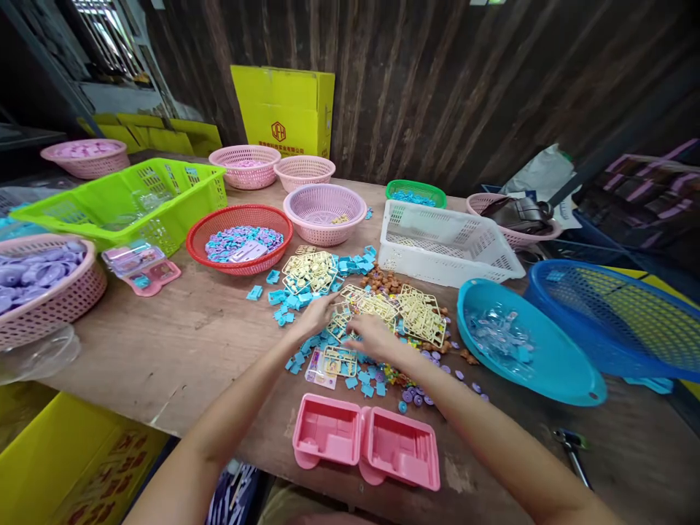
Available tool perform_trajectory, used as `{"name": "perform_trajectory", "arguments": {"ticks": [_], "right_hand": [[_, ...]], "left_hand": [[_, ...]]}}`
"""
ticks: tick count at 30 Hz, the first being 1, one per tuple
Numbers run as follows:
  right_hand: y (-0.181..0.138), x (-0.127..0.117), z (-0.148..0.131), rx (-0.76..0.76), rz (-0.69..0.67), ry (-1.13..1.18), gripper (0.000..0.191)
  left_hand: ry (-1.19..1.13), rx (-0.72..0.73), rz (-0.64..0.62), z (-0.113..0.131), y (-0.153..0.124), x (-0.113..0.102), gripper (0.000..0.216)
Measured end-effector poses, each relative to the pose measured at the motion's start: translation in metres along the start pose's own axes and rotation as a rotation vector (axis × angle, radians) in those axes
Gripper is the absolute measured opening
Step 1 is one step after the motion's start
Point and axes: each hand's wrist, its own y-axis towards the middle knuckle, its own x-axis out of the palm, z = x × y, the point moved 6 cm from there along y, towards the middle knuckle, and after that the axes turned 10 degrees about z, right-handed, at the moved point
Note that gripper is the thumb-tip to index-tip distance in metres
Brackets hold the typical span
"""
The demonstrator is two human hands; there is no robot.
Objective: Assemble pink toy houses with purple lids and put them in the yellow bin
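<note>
Cream plastic part frames (377,310) lie heaped at the middle of the wooden table (180,343), and both hands meet on them. The left hand (316,315) rests palm down with its fingers spread over the near-left edge of the heap; whether it has anything pinched I cannot tell. The right hand (370,337) is curled over one frame beside it, fingers bent onto the plastic, though the grip itself is hidden under the hand. More cream frames (310,271) lie just behind, among scattered small blue pieces (284,300), with small brown pieces (383,280) next to them and purple discs (418,397) on the near right. Close to the person, at the table's front edge, sits an open pink hinged case (365,441), its two halves side by side. A red basket (239,237) holding purple and blue parts stands behind-left, a pink basket (324,213) beyond it, a white crate (445,244) behind-right, and a turquoise bowl (528,343) with clear pieces to the right. A green crate (128,200) stands far left.
</note>
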Motion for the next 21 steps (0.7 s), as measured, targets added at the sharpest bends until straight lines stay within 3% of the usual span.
{"name": "perform_trajectory", "arguments": {"ticks": [3, 5, 8, 12, 14, 16, 19, 21], "right_hand": [[-0.024, 0.023, -0.019, -0.072, -0.044, -0.026, 0.044], [-0.028, 0.031, -0.020, -0.072, -0.036, -0.015, 0.031], [-0.023, 0.029, -0.012, -0.037, 0.004, 0.031, 0.017], [-0.015, 0.012, 0.002, -0.034, 0.067, 0.122, 0.033], [-0.016, 0.001, 0.020, 0.032, 0.111, 0.135, 0.035], [-0.023, -0.012, 0.052, 0.207, 0.167, 0.084, 0.040], [-0.045, -0.028, 0.110, 0.491, 0.199, -0.032, 0.056], [-0.060, -0.032, 0.138, 0.577, 0.169, -0.074, 0.068]], "left_hand": [[0.024, 0.035, 0.050, 0.001, -0.010, -0.010, 0.048], [0.039, 0.064, 0.043, 0.001, -0.022, -0.011, 0.046], [0.078, 0.120, -0.060, 0.001, -0.041, 0.000, 0.041], [0.174, 0.136, -0.106, 0.005, -0.046, 0.017, 0.040], [0.224, 0.112, -0.072, 0.008, -0.040, 0.019, 0.035], [0.273, 0.098, -0.072, 0.013, -0.036, 0.021, 0.035], [0.351, 0.114, -0.147, 0.019, -0.038, 0.029, 0.041], [0.401, 0.115, -0.192, 0.021, -0.041, 0.035, 0.047]]}}
